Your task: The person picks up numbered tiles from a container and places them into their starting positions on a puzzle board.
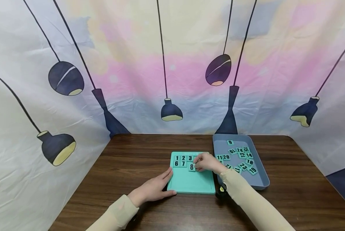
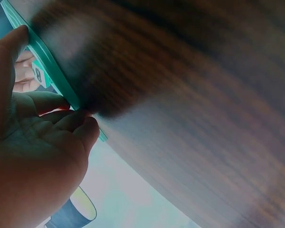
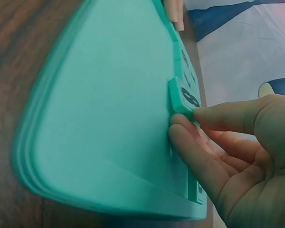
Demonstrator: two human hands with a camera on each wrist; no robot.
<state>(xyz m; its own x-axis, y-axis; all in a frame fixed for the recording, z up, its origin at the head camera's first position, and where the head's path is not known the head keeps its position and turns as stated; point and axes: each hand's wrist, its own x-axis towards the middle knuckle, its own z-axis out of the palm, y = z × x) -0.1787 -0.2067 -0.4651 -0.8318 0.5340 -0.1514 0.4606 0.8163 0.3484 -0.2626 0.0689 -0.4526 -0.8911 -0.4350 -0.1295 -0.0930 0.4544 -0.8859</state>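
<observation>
A turquoise number board (image 1: 191, 183) lies on the table. Tiles 1, 2 and 3 show in its top row, with 6 and 7 below them. My right hand (image 1: 208, 162) pinches the number 8 tile (image 1: 191, 167) between thumb and fingers, to the right of the 7. In the right wrist view, this tile (image 3: 185, 97) is tilted over the board's recess. The right hand hides the top row's right end. My left hand (image 1: 153, 187) rests against the board's left edge, its thumb near the lower corner and its fingers higher up.
Close to the board's right side stands a blue-grey tray (image 1: 220, 144) holding several loose number tiles, among them a 9 (image 1: 230, 142) and a 24 (image 1: 240, 150). My right forearm crosses its near left corner. Behind the wooden table (image 1: 126, 154) hangs a printed cloth (image 1: 132, 118).
</observation>
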